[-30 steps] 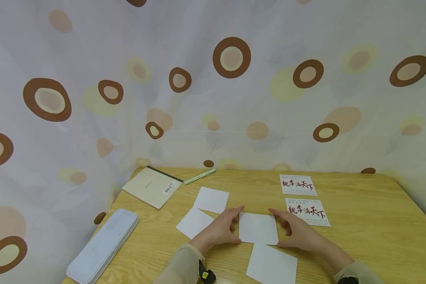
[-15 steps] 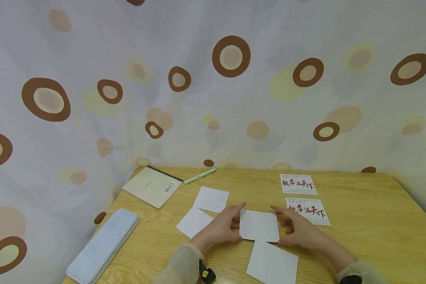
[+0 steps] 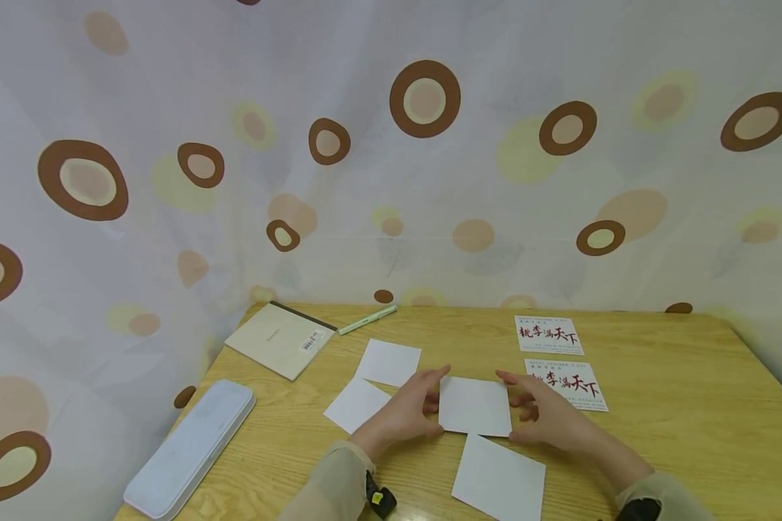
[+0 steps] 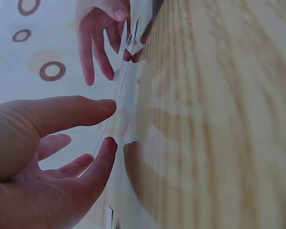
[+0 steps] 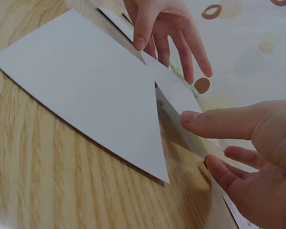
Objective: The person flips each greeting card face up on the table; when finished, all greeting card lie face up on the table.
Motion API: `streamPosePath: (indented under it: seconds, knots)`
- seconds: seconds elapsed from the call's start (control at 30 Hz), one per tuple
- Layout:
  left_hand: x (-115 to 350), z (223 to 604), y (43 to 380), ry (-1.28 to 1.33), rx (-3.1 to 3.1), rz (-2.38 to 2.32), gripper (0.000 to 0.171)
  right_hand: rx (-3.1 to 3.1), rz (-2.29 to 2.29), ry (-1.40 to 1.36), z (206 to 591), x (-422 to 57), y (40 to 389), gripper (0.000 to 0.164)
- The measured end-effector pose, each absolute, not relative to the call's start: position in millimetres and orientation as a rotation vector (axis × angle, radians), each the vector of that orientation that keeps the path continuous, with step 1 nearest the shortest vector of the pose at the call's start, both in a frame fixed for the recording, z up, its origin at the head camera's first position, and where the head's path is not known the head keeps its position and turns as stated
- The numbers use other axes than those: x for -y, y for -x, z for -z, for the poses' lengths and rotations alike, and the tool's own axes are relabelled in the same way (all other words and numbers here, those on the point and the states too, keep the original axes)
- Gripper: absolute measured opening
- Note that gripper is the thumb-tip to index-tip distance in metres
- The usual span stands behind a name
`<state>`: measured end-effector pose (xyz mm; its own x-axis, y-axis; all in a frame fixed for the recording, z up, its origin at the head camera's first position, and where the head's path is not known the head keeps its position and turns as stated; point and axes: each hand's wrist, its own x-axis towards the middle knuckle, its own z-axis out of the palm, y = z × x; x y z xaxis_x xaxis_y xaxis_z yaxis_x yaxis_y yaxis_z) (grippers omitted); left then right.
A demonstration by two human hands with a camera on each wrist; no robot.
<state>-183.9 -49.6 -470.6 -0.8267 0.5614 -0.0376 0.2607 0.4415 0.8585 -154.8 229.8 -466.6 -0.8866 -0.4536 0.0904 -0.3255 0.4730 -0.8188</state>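
Note:
A blank white card [image 3: 474, 407] lies flat between my two hands. My left hand [image 3: 404, 407] holds its left edge, thumb at the near corner and index finger by the far one. My right hand [image 3: 550, 414] holds the right edge the same way. From the left wrist the card shows nearly edge-on, close over the wood, with the left thumb [image 4: 97, 109] right at its edge. A second blank card [image 3: 500, 477] lies just in front; in the right wrist view this front card [image 5: 86, 86] partly covers the held one.
Two more blank cards [image 3: 389, 362] lie left of my hands. Two cards with red lettering [image 3: 549, 335] are at the right. A beige notebook [image 3: 276, 339], a pale green pen [image 3: 368, 319] and a long white case [image 3: 192, 445] stand left. A patterned curtain [image 3: 469, 159] borders the table.
Both hands have shifted the held card slightly away from me, so it now overlaps the front card less. The other cards stay in place.

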Motion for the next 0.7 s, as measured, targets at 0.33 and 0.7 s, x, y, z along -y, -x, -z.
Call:
streamPosePath:
  seconds: [0.33, 0.7]
  knots:
    - [49.1, 469.9, 187.3, -0.681, -2.393, -1.333, 0.099, -2.523, 1.442, 0.657, 465.6, -230.2, 157.5, 0.095]
    - [53.8, 466.8, 187.1, -0.709, -2.322, -1.371, 0.098, -2.44, 1.51, 0.654, 467.2, -234.7, 159.1, 0.095]
